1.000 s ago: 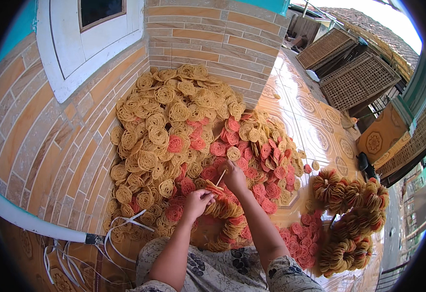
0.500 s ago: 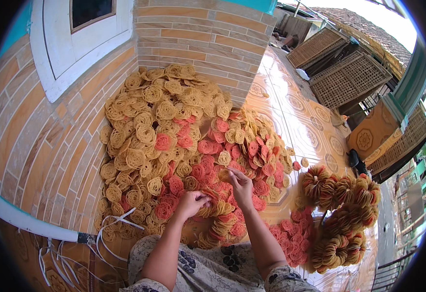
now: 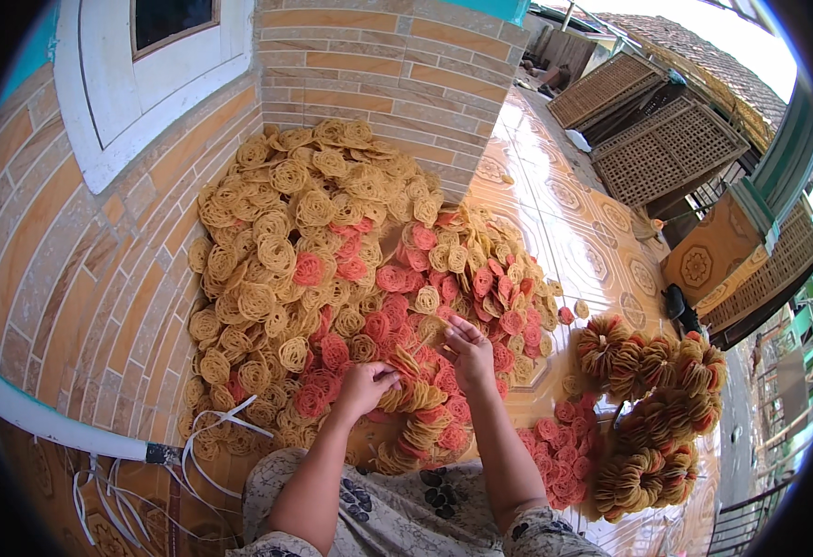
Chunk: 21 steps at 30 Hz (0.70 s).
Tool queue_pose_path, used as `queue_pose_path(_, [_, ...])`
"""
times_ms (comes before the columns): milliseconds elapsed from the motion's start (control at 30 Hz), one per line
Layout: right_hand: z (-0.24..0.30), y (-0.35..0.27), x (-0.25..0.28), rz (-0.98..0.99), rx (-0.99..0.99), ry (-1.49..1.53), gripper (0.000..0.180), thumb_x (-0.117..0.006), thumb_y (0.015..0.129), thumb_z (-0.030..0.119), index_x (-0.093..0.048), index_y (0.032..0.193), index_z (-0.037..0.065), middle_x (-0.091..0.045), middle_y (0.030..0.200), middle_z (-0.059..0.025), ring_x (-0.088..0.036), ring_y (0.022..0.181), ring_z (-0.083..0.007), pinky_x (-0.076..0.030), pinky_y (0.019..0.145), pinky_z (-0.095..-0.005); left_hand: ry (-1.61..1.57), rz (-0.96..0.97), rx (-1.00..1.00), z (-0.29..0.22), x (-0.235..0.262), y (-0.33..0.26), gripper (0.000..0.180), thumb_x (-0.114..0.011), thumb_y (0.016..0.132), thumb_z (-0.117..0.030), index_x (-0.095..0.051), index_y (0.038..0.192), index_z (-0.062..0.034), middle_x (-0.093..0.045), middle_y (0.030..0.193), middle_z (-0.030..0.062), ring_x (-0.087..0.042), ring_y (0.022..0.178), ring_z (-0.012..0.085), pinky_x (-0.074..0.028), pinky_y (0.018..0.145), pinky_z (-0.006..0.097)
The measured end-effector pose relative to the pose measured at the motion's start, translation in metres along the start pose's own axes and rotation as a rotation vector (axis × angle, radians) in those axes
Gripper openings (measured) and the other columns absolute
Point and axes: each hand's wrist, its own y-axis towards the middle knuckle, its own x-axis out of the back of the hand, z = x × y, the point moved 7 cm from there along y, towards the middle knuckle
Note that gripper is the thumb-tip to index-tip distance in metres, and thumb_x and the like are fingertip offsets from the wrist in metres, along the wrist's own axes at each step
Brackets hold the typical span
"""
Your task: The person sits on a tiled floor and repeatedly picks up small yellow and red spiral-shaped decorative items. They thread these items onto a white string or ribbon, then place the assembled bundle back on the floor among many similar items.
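Note:
My left hand (image 3: 365, 388) is closed, its fingers pinching the upper end of a string of round, lacy crackers (image 3: 425, 429), mostly yellow with some red-orange ones. This string curves down in front of my lap. Just to the right and slightly higher, my right hand (image 3: 471, 355) has its fingers curled near a thin, pale strand. Whatever lies between its fingertips is too small to make out. Loose red-orange crackers (image 3: 335, 354) surround both hands, and a big heap of loose yellow crackers (image 3: 276, 255) spreads beyond them.
Finished-looking rings of threaded crackers (image 3: 652, 408) lie at the right, beside a small red-orange pile (image 3: 555, 459). White strips (image 3: 225, 418) hang over a rail at lower left. A brick-patterned wall (image 3: 378, 65) borders the heap; woven racks (image 3: 666, 153) stand at far right.
My right hand has shifted slightly right, and its fingers have changed pose. The yellow cracker at its fingertips no longer shows there. My left hand stays nearly in place.

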Motion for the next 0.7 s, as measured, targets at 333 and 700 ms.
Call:
queue_pose_path(333, [0.010,0.000,-0.010,0.097,0.236,-0.124,0.022,-0.064,0.087,-0.001,-0.063,0.110,-0.001,-0.069,0.101,-0.0067,-0.064,0.088,-0.0104,-0.053,0.077,-0.0241,-0.036,0.022,0.012,-0.007,0.000,-0.002,0.020,-0.063,0.092,-0.020,-0.071,0.096,-0.0026,-0.071,0.079,0.0025,-0.061,0.068,0.0085,-0.048,0.066,0.026])
queue_pose_path(700, [0.016,-0.007,-0.021,0.125,0.340,-0.246,0.017,-0.060,0.090,-0.003,-0.064,0.106,-0.004,-0.069,0.103,-0.0091,-0.065,0.092,-0.0123,-0.051,0.083,-0.0255,-0.077,0.038,0.007,0.006,-0.005,0.003,0.019,-0.066,0.089,-0.022,-0.073,0.091,-0.0043,-0.070,0.072,0.0014,-0.053,0.056,0.0072,-0.042,0.056,0.027])
